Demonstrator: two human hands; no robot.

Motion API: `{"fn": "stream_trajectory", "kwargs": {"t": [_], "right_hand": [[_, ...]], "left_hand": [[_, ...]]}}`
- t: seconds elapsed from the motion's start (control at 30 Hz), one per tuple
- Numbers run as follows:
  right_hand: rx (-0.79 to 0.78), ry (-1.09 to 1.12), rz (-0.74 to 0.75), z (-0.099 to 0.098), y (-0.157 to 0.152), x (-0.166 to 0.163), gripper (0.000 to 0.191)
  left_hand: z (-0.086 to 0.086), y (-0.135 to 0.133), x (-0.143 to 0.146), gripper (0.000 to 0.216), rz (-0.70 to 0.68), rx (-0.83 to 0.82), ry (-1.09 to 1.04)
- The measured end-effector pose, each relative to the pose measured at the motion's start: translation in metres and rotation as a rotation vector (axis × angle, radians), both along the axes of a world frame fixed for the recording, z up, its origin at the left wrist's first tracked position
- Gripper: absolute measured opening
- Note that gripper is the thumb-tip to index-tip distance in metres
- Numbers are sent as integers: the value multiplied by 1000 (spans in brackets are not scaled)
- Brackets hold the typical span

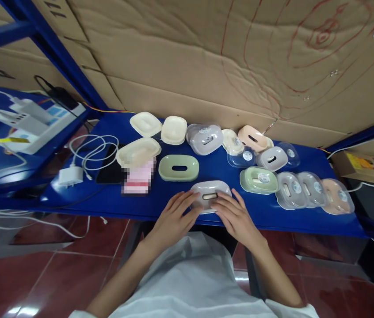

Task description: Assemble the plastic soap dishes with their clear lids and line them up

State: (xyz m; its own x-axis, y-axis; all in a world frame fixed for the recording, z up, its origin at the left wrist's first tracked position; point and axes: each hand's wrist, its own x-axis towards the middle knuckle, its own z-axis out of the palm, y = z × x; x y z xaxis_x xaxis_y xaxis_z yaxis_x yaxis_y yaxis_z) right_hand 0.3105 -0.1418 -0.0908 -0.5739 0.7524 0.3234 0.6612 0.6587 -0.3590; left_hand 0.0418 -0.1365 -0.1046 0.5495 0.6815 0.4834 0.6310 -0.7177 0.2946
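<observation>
In front of me, near the table's front edge, a pale grey-lilac soap dish (208, 187) with an oval slot lies between my hands. My left hand (177, 216) holds its left end, fingers bent over the rim. At the right end my right hand (236, 217) grips it, fingertips on the upper face beside the slot. Just behind and to the left sits a pale green soap dish (179, 176), apart from both hands. Right of my right hand lies another green dish (253, 182) under a clear lid.
Several lidded dishes, including a peach one (336, 198), line the right side. Cream trays (145, 124) and a lidded grey dish (200, 139) stand along the cardboard wall (173, 57). A white charger (70, 176), its cable and a partly pixelated pink item (140, 174) lie left.
</observation>
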Motion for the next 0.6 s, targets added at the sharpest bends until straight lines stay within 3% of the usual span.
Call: {"fn": "stream_trajectory", "kwargs": {"t": [0.17, 0.27, 0.4, 0.5, 0.6], "right_hand": [[-12, -36, 33, 3, -2, 2, 30], [24, -46, -2, 14, 12, 8, 35], [145, -111, -275, 24, 65, 27, 50], [110, -254, -492, 21, 112, 43, 75], [7, -342, -501, 18, 142, 52, 81]], "left_hand": [[1, 1, 5, 21, -28, -92, -3], [-2, 2, 6, 16, -20, -105, -41], [-5, 4, 2, 8, 9, -135, -150], [-4, 6, -3, 10, -8, -198, -241], [-2, 8, -6, 14, -38, -239, -293]]}}
